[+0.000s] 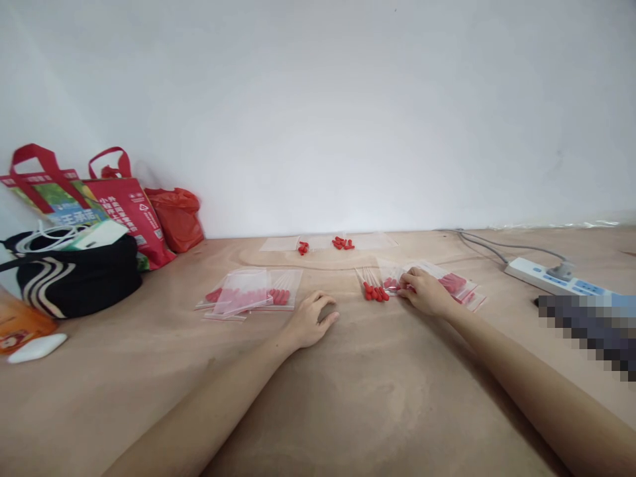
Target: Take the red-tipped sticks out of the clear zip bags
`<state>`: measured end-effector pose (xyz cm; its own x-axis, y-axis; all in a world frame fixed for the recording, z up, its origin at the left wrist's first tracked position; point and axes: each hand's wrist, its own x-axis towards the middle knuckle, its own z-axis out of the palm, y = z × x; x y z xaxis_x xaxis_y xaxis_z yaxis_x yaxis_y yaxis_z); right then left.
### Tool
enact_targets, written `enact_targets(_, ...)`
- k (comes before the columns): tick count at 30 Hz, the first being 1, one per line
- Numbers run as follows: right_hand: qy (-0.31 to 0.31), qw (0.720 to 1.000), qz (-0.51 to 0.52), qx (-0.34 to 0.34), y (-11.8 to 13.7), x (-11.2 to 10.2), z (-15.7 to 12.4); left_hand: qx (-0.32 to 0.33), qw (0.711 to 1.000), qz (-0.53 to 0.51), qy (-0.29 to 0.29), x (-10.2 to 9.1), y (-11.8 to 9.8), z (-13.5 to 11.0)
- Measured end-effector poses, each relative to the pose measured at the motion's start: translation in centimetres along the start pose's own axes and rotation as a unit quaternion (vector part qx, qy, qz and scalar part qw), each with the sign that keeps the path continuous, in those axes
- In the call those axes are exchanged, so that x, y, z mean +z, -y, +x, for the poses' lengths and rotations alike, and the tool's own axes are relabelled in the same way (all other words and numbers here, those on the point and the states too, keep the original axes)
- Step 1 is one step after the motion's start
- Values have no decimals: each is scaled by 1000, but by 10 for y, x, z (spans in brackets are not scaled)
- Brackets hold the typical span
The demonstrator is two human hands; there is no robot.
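- On the wooden tabletop [348, 384], the right hand [424, 291] rests on a stack of small clear zip bags [450, 281], fingers pressed to the near-left corner; whether it pinches a bag or only touches, I cannot tell.
- Just beside those fingers lies a loose bunch of red-tipped droppers [373, 289], thin stems fanned outward.
- Over to the side, the left hand [313, 321] sits loosely curled and empty on the wood, near a second pile of filled bags [251, 295].
- These bags look feather-light, floppy and slick, so I judge a pinch at a corner or the zip strip works best.
- The droppers seem light but bendable; gripping the red bulbs looks safest.
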<state>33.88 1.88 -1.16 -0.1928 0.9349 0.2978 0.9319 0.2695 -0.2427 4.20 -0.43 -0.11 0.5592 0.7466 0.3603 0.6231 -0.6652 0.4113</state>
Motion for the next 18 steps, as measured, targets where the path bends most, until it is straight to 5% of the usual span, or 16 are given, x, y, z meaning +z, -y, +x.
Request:
enact_targets(6,-134,979,70,136,-4,-1,4,-4,1000,2,0,0,0,0)
enact_targets(9,-164,966,130,149,0,-3,5,-10,1000,7,3,1,0,0)
enact_targets(14,-171,972,156,44,38,-1,6,-16,1000,13,-14,2,2,-1)
enact_targets(18,-157,983,49,-81,82,10,7,-8,991,20,-133,3,4,-2)
